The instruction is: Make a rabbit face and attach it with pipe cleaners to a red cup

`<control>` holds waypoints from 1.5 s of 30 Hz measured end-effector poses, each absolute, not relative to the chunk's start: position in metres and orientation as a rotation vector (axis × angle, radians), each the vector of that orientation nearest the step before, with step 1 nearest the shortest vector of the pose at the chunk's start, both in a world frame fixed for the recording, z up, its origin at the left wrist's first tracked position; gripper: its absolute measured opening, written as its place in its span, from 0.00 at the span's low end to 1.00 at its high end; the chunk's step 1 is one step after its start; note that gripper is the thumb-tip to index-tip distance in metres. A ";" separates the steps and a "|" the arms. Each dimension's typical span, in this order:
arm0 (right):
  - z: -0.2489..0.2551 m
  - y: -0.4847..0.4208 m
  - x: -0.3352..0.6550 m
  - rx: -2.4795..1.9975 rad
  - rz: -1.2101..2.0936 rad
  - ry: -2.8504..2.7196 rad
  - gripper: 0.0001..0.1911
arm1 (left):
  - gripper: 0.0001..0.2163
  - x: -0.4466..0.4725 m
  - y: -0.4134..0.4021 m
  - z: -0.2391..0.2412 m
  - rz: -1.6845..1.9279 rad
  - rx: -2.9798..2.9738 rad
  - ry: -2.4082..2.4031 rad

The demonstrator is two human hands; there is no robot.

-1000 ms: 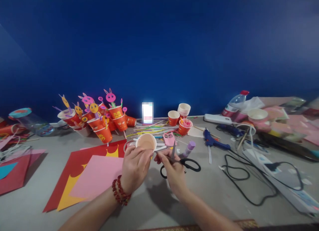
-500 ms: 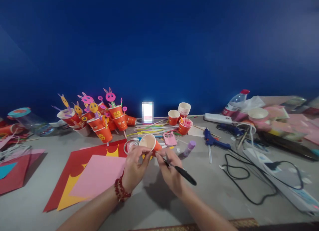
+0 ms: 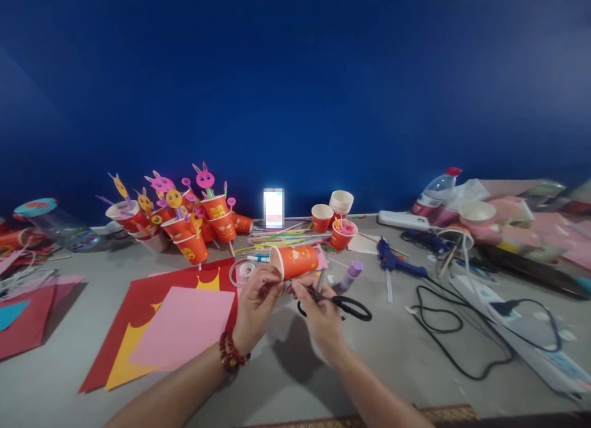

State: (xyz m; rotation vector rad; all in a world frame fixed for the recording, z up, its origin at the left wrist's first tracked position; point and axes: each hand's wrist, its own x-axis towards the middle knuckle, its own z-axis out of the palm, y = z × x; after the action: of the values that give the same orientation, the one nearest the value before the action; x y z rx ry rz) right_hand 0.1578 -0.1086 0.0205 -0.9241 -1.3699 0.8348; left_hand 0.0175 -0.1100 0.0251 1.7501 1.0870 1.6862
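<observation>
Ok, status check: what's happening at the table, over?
Left fingers at rim of orange cup; right fingers holding black-handled scissors. Orange cup tipped sideways, mouth leftward. Purple-capped tube near the scissors.

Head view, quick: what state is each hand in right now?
Left hand: closed on the orange paper cup, near its rim.
Right hand: closed, holding the black-handled scissors; whether it also pinches the cup can't be told.

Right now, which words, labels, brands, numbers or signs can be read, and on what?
None can be read for certain.
Tilted red-orange cup at left: yellow characters, too blurred.
Sideways orange cup by the left hand: pale markings, no readable text.
Red-capped bottle: label too blurred.
Bright screen: pixelated.
</observation>
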 end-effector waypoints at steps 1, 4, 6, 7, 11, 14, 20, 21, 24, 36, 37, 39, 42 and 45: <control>0.020 -0.109 0.158 -0.935 0.860 -1.352 0.10 | 0.03 0.018 -0.109 0.023 1.679 1.731 1.077; 0.022 -0.107 0.161 -0.914 0.749 -1.499 0.09 | 0.04 0.017 -0.108 0.020 1.595 1.733 1.096; 0.026 -0.104 0.166 -0.851 0.592 -1.661 0.08 | 0.04 0.013 -0.108 0.021 1.531 1.749 1.144; 0.027 -0.102 0.168 -0.809 0.517 -1.729 0.08 | 0.05 0.012 -0.109 0.022 1.508 1.751 1.164; 0.028 -0.100 0.172 -0.697 0.398 -1.833 0.08 | 0.05 0.008 -0.112 0.029 1.471 1.800 1.220; 0.024 -0.103 0.169 -0.773 0.570 -1.725 0.07 | 0.05 0.009 -0.114 0.031 1.510 1.869 1.241; 0.016 -0.111 0.155 -0.919 1.013 -1.281 0.09 | 0.04 0.018 -0.116 0.017 1.641 1.667 1.168; 0.016 -0.112 0.154 -0.918 1.041 -1.259 0.10 | 0.04 0.019 -0.116 0.014 1.648 1.623 1.166; 0.016 -0.111 0.155 -0.920 1.022 -1.308 0.09 | 0.04 0.022 -0.116 0.009 1.633 1.543 1.148; 0.023 -0.113 0.157 -0.933 0.912 -1.324 0.08 | 0.11 0.034 -0.120 0.022 1.567 0.765 0.839; 0.023 -0.113 0.156 -0.938 0.942 -1.278 0.08 | 0.11 0.034 -0.120 0.021 1.566 0.764 0.835; 0.023 -0.112 0.154 -0.948 0.977 -1.224 0.08 | 0.11 0.035 -0.119 0.019 1.571 0.765 0.830; 0.026 -0.112 0.154 -0.951 1.014 -1.226 0.07 | 0.12 0.035 -0.117 0.016 1.583 0.753 0.815; 0.025 -0.113 0.154 -0.942 0.991 -1.248 0.06 | 0.11 0.036 -0.117 0.017 1.577 0.708 0.763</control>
State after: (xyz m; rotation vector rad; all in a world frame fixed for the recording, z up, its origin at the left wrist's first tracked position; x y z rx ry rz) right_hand 0.1545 -0.1132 0.0254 -0.9417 -1.2482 0.9906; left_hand 0.0361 -0.1168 0.0174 0.7077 0.7630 1.5770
